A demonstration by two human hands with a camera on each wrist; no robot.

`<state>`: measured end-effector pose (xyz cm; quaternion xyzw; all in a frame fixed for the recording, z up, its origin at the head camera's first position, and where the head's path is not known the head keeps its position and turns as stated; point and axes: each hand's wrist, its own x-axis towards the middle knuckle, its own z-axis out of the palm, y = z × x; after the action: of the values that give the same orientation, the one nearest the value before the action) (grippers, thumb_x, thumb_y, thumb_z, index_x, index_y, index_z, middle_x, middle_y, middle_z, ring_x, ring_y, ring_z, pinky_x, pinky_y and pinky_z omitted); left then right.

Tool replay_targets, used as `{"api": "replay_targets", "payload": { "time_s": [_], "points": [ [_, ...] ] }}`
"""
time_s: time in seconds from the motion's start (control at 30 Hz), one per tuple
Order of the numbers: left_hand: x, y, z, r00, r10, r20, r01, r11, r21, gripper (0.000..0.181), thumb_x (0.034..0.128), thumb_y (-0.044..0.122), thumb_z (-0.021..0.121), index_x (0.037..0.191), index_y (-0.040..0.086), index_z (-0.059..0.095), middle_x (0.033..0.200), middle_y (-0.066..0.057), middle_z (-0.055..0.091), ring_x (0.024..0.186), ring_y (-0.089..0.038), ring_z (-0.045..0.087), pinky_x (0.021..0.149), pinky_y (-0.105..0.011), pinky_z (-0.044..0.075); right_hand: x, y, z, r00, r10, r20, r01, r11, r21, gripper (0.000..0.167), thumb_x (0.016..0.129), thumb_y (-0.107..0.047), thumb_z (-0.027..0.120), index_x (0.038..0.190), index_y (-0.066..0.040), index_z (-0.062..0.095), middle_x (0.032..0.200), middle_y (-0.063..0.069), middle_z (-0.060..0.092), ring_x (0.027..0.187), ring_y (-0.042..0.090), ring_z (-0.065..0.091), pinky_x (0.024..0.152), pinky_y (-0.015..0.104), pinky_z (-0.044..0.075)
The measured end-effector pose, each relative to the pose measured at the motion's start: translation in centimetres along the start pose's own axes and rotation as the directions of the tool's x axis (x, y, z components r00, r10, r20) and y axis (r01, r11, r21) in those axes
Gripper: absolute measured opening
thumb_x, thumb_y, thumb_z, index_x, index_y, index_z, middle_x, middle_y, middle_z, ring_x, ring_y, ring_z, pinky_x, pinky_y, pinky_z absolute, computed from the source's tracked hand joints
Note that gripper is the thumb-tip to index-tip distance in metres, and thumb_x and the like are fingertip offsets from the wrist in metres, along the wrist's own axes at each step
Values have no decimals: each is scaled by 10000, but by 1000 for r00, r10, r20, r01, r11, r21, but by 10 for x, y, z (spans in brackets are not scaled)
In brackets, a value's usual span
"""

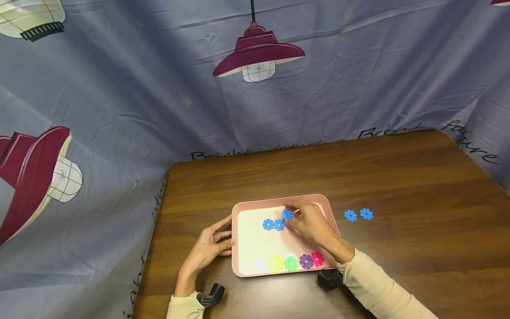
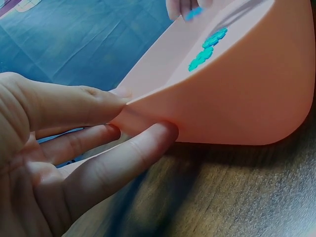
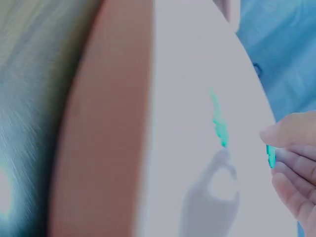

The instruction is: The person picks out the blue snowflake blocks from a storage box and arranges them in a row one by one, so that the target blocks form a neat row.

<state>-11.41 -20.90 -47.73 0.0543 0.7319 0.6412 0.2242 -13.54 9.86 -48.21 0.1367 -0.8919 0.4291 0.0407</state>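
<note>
My left hand pinches the left wall of a pink tray, its thumb at the rim and other fingers on the outside; the left wrist view shows the tray wall up close. Over the tray's far right part, my right hand pinches a blue notched plastic disc between thumb and fingers. That disc appears edge-on in the right wrist view, above the tray floor. Two more blue discs lie side by side in the tray, just left of the right hand.
Along the tray's near side lie yellow, green, purple and pink-red discs, with pale ones among them. Two blue discs rest on the wooden table right of the tray. A printed curtain hangs behind.
</note>
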Motion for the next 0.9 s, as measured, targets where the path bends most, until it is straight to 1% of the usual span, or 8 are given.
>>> {"api": "replay_targets", "payload": {
  "time_s": [0.17, 0.37, 0.5, 0.53, 0.67, 0.73, 0.83, 0.9],
  "points": [
    [0, 0, 0, 1000, 3, -1, -3, 1000, 12, 686, 895, -96, 643, 1507, -1, 348, 1509, -261, 352, 1179, -410, 568, 738, -369, 609, -1, 7, -36, 998, -13, -67, 12, 1000, -12, 439, 773, 71, 742, 1204, 50, 658, 1076, 157, 696, 917, 298, 670, 809, 440, 578],
    [0, 3, 0, 1000, 9, 5, -9, 1000, 23, 685, 899, -87, 644, 1509, -2, 343, 1524, -260, 329, 1201, -434, 549, 739, -375, 609, -10, 28, -84, 985, 68, -157, -79, 994, -70, 442, 805, 34, 747, 1235, 37, 643, 1092, 202, 686, 924, 356, 683, 801, 491, 574],
    [0, 3, 0, 1000, 13, 7, -13, 999, 33, 682, 904, -85, 639, 1511, -2, 338, 1534, -256, 313, 1208, -438, 542, 740, -378, 609, -21, 50, -109, 971, 88, -223, -113, 988, -103, 462, 789, 23, 778, 1227, 56, 637, 1062, 237, 688, 881, 380, 696, 764, 480, 577],
    [0, 3, 0, 1000, 15, 7, -16, 999, 36, 683, 904, -86, 639, 1511, -5, 336, 1533, -259, 314, 1206, -438, 544, 739, -377, 609, -24, 56, -115, 968, 92, -234, -122, 986, -115, 472, 781, 26, 785, 1227, 59, 635, 1062, 243, 687, 878, 385, 696, 756, 461, 578],
    [0, 1, 0, 1000, 16, 0, -16, 999, 44, 689, 898, -86, 645, 1510, -2, 341, 1526, -256, 328, 1185, -427, 563, 732, -376, 610, -38, 78, -132, 958, 115, -262, -165, 971, -175, 476, 773, -7, 804, 1213, 67, 638, 1043, 246, 693, 879, 382, 694, 738, 277, 552],
    [0, 0, 0, 1000, 16, 0, -16, 999, 43, 691, 896, -84, 648, 1510, 1, 343, 1526, -253, 328, 1181, -420, 568, 733, -378, 611, -45, 87, -138, 954, 132, -269, -191, 960, -205, 473, 778, -32, 805, 1211, 60, 640, 1037, 239, 698, 891, 380, 687, 751, 302, 524],
    [0, 0, 0, 1000, 12, 2, -12, 999, 40, 692, 898, -78, 649, 1513, 11, 343, 1533, -242, 323, 1193, -417, 561, 737, -379, 610, -54, 96, -146, 948, 153, -279, -221, 947, -232, 472, 782, -50, 801, 1215, 49, 641, 1029, 239, 700, 909, 392, 670, 770, 415, 494],
    [0, 1, 0, 1000, 11, 6, -11, 999, 38, 692, 899, -73, 650, 1513, 14, 343, 1538, -240, 317, 1205, -417, 552, 741, -380, 610, -59, 102, -148, 945, 160, -287, -232, 943, -237, 471, 781, -44, 801, 1213, 52, 641, 1028, 244, 698, 908, 394, 668, 768, 405, 489]
  ]
}}
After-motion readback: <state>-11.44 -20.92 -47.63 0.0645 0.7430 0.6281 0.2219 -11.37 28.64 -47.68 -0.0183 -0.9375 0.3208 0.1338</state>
